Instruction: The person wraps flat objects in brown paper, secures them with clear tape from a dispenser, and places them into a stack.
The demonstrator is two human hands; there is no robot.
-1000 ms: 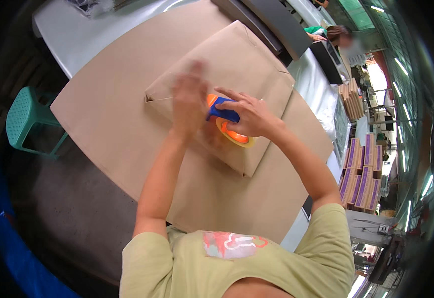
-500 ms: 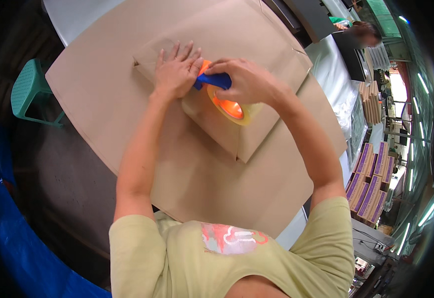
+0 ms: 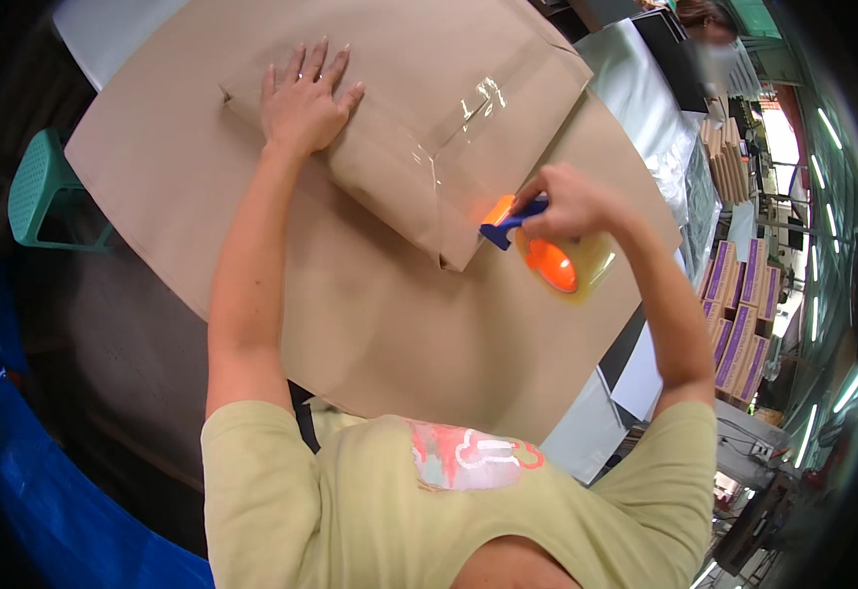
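A flat parcel (image 3: 390, 118) wrapped in brown paper lies on a large brown sheet (image 3: 380, 334). My left hand (image 3: 306, 110) rests flat on the parcel's left part, fingers spread. Closed around a tape dispenser (image 3: 503, 228) is my right hand (image 3: 568, 201), just off the parcel's near right edge. The dispenser has a blue handle and an orange hub, with a wide roll of clear tape (image 3: 591, 270) on it. Shiny clear tape strips (image 3: 481, 103) cross the parcel's right side. Near the parcel's front corner, whether tape still runs from the dispenser to it I cannot tell.
A green plastic stool (image 3: 44, 187) stands at the left, above a blue tarp (image 3: 56, 491). Clear plastic sheeting (image 3: 635, 93) covers a surface at the far right. Beyond it are stacked cartons (image 3: 738, 314) with purple bands and another person (image 3: 709, 29).
My right hand has carried the tape dispenser rightward and nearer, off the parcel's top. My left hand has shifted left, away from the dispenser. Tape strips on the parcel now show.
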